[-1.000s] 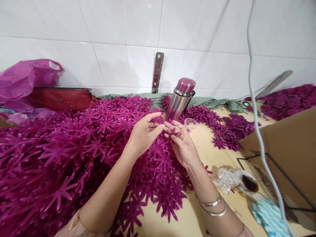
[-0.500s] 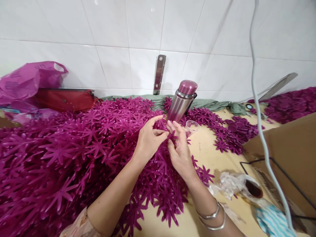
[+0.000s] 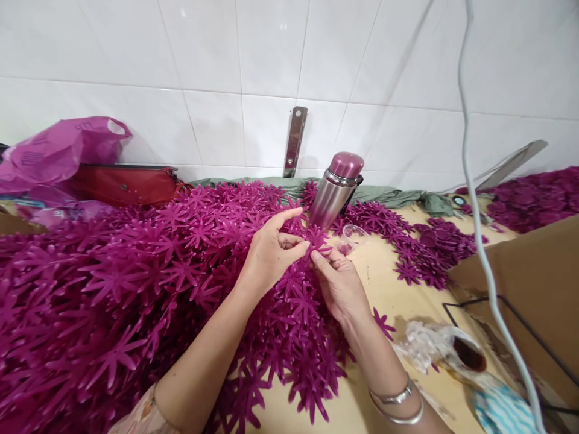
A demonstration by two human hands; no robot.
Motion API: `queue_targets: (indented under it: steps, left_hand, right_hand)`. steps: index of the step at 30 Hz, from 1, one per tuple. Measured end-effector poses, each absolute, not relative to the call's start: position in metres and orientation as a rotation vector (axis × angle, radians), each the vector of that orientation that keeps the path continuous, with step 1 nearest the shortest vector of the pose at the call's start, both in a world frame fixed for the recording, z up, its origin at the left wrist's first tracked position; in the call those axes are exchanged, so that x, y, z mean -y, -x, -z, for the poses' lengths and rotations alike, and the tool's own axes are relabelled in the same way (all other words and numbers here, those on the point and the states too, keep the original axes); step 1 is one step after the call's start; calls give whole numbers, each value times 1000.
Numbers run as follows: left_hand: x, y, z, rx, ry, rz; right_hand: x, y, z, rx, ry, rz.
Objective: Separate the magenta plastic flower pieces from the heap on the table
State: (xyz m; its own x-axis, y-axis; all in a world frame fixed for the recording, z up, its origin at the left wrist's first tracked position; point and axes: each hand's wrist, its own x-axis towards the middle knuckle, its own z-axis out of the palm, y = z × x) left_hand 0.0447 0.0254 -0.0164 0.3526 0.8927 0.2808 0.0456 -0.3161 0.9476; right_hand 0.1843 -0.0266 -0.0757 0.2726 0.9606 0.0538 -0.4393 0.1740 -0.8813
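Head view: purple flower pile (image 3: 181,272), left.
Right hand (image 3: 342,283) is pinching one flower (image 3: 317,237); left hand (image 3: 270,250) is hovering half-curled, grip indeterminable.

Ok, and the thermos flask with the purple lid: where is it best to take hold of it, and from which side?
Probably around the bare silver middle of the thermos flask, below its purple lid, coming from the left. That stretch is rounded and shows unobstructed above the purple flower pieces around its base, while the black strap is on the right side.
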Motion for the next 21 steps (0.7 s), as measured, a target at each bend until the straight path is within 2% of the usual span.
queue_targets:
  steps: [7,16,21]
  left_hand:
    - [-27,-42,16,-830,-1592,-1103]
    - [-24,-41,13,-698,-1538,-922]
    - [-26,-43,16,-797,-1639,-879]
  right_hand:
    - [26,-185,80,679,888,-1157]
    - [27,-189,79,771,891,-1146]
    - [29,-186,83,836,965,-1106]
